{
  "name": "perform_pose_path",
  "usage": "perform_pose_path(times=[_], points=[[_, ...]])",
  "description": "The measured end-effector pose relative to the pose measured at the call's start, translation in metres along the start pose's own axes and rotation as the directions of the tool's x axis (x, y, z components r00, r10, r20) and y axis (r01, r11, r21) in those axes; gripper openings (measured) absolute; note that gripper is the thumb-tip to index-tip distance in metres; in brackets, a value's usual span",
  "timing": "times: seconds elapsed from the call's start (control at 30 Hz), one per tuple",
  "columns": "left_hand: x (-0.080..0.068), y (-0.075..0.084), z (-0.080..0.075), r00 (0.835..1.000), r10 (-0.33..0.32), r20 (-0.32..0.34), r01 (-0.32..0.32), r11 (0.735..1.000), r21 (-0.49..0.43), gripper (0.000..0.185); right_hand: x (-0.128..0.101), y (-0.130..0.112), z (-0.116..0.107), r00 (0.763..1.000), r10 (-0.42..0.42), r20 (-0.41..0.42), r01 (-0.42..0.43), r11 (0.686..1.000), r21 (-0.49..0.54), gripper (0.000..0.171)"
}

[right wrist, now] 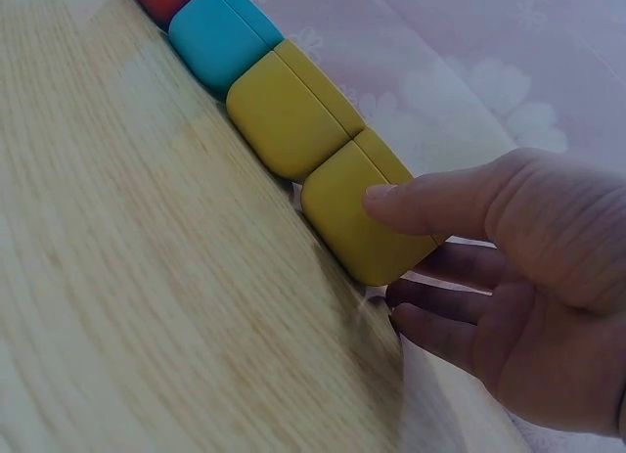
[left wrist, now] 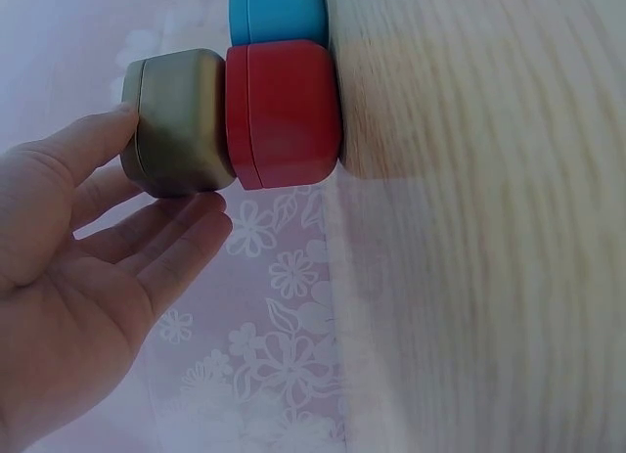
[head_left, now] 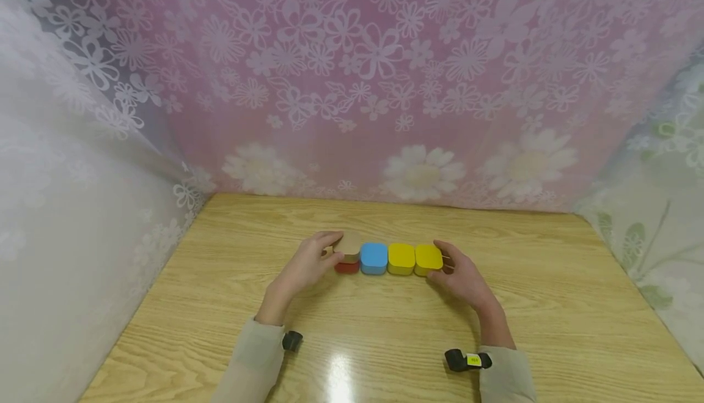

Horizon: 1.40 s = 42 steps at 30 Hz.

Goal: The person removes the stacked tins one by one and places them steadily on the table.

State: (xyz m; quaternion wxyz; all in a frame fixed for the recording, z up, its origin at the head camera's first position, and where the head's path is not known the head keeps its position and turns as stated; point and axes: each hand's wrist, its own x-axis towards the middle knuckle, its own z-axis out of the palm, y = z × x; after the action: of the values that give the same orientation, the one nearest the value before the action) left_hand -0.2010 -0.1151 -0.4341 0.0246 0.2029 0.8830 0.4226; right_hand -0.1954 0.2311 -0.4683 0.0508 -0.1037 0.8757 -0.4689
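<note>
A row of small rounded-square lidded tins stands on the table. From left to right come a red tin (head_left: 348, 267), a blue tin (head_left: 374, 259), a yellow tin (head_left: 401, 258) and a second yellow tin (head_left: 428, 258) at the right end. On top of the red one sits a gold tin (left wrist: 181, 120), its base right against the red lid. My left hand (head_left: 305, 262) grips the gold tin from the left, thumb at its near side. With thumb and fingers on opposite sides, my right hand (right wrist: 548, 287) holds the end yellow tin.
The wood-grain table (head_left: 385, 336) ends at the back against a pink flowered curtain (head_left: 330, 109). Pale floral cloth hangs along both sides. Black wrist cameras are strapped over both sleeves (head_left: 253, 348).
</note>
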Motion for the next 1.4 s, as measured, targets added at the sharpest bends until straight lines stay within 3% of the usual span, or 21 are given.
perform_pose_path(times=[0.6,0.77,1.03,1.4], points=[[-0.001,-0.002,0.001,1.0,0.006,-0.008,-0.007,1.0,-0.007,0.052,-0.002,-0.004,-0.004,1.0,0.005,0.025,-0.006,1.0,0.029,0.087],[-0.001,-0.002,0.001,1.0,0.004,-0.002,-0.004,1.0,-0.012,0.052,-0.003,-0.005,-0.006,1.0,0.023,-0.002,-0.023,1.0,0.005,0.089],[0.001,-0.001,0.0,1.0,0.006,0.005,-0.006,1.0,0.004,0.052,-0.004,-0.02,-0.009,0.998,-0.039,-0.058,0.037,0.998,-0.044,0.084],[-0.001,-0.002,0.002,1.0,0.017,-0.011,-0.017,1.0,-0.019,0.051,-0.005,-0.033,-0.004,0.992,-0.075,-0.097,0.072,0.997,-0.028,0.077]])
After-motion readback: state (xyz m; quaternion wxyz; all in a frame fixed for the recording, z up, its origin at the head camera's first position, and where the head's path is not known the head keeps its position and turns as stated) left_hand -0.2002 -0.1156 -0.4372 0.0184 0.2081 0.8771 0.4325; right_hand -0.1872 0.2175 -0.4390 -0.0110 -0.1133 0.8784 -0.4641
